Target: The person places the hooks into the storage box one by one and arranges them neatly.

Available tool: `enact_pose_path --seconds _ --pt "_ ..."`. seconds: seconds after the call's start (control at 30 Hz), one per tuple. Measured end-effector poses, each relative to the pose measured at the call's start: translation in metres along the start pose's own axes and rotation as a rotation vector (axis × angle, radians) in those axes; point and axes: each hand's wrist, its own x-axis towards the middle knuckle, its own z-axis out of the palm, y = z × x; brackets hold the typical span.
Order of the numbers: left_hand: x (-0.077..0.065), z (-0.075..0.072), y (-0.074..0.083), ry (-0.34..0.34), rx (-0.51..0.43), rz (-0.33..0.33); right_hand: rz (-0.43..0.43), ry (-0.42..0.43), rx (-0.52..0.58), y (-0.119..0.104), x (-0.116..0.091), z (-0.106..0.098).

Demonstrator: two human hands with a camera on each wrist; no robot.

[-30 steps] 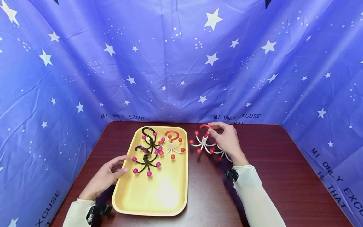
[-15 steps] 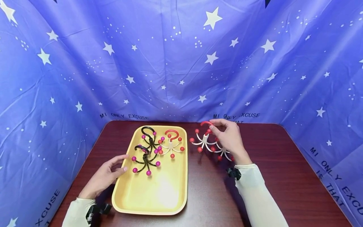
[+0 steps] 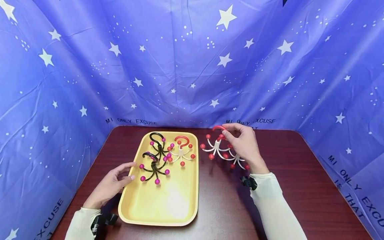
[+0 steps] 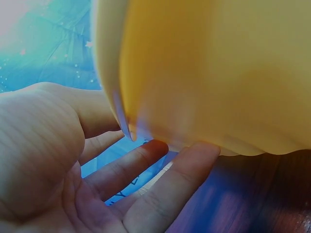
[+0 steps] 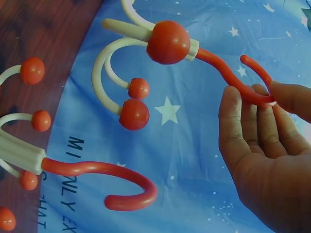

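My right hand (image 3: 244,141) pinches the red hook of a white claw hanger (image 3: 216,148) with red balls on its arm ends. In the right wrist view, thumb and fingers grip the red hook (image 5: 233,80). Close behind, partly hidden by the hand, stands a second white claw hanger (image 3: 237,159) with red balls. My left hand (image 3: 109,186) holds the left rim of a yellow tray (image 3: 159,213); in the left wrist view its fingertips (image 4: 204,150) lie against the underside. In the tray stand two black claw hangers (image 3: 154,168) with magenta balls and one white claw hanger (image 3: 181,155).
The dark reddish-brown wooden table (image 3: 288,186) lies under everything. A blue star-printed cloth (image 3: 192,66) surrounds its back and sides. The tray's right edge is close to the held hanger's arms.
My right hand has risen slightly, bringing the white claw hanger up with it and uncovering more of the one behind. My left hand stays at the tray rim.
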Motion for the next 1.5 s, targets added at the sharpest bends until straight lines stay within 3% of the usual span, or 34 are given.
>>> enact_pose_path --seconds 0.3,0.7,1.07,1.5 --pt "-0.001 0.001 0.004 0.0 -0.009 0.004 -0.038 -0.003 0.013 -0.013 -0.002 0.002" --pt "-0.001 0.001 0.003 -0.002 -0.012 -0.004 -0.087 -0.089 0.107 -0.033 -0.01 0.015" --pt "-0.002 0.0 0.004 -0.002 -0.005 -0.005 -0.114 -0.074 0.031 -0.048 -0.016 0.029" --pt "0.001 0.002 0.001 0.006 0.002 0.003 -0.211 -0.145 0.043 -0.061 -0.019 0.049"
